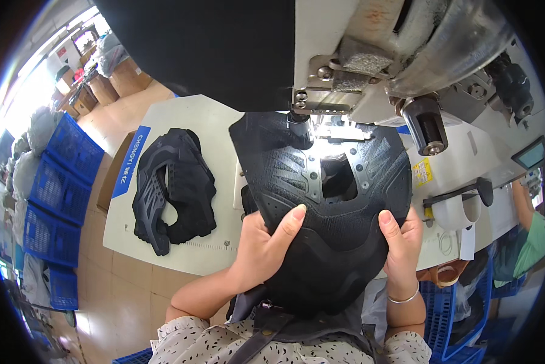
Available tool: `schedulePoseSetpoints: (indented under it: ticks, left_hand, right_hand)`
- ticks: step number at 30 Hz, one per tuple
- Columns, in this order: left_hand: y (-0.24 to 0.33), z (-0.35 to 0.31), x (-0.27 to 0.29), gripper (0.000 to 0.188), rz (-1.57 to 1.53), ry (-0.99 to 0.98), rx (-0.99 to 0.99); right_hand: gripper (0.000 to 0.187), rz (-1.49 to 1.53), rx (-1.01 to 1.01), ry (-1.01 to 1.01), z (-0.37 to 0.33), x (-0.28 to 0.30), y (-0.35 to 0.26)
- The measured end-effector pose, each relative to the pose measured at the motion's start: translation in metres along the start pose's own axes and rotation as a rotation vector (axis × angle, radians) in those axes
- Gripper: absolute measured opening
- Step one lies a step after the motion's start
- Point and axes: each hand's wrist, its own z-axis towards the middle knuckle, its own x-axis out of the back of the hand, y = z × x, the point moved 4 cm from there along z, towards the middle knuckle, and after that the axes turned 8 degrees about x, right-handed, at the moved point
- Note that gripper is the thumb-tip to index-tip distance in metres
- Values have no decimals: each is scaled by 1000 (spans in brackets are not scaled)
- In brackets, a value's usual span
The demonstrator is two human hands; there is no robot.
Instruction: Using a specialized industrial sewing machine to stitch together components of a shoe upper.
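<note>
A black shoe upper (327, 221), with eyelet rows and grey textured side panels, is spread beneath the head of a sewing machine (336, 100). Its opening lies just below the lit needle area. On its left edge my left hand (263, 246) is closed, thumb on top and fingers curled underneath. My right hand (402, 242) grips the opposite edge in the same way. The near part of the upper hangs toward my lap. To the left, more black shoe uppers (190, 182) lie together on the pale machine table (212, 258).
Blue crates (54, 200) holding bagged goods are stacked along the left. A dark cylindrical machine part (427, 127) juts down at the right. Beyond my right hand are a white holder (451, 212) and a brown piece (445, 274). Another person's green sleeve (532, 246) shows far right.
</note>
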Motion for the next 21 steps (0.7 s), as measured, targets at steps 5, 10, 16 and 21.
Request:
schedulePoseSetpoints:
  ticks: [5,10,16,21]
  left_hand:
    - [1,22,7,31,22,-26,-49]
    - [3,42,13,31,40,-13,9]
    - [10,62,12,18,-73,-37,69]
    - [19,82,20,19,-157,-42,124]
  right_hand:
    - [27,-23,63,37,13,-4,3]
    - [24,19,72,-6,29,-9,5]
    - [18,81,41,35,50,-12,11]
    - [18,26,46,2,52,-18,8]
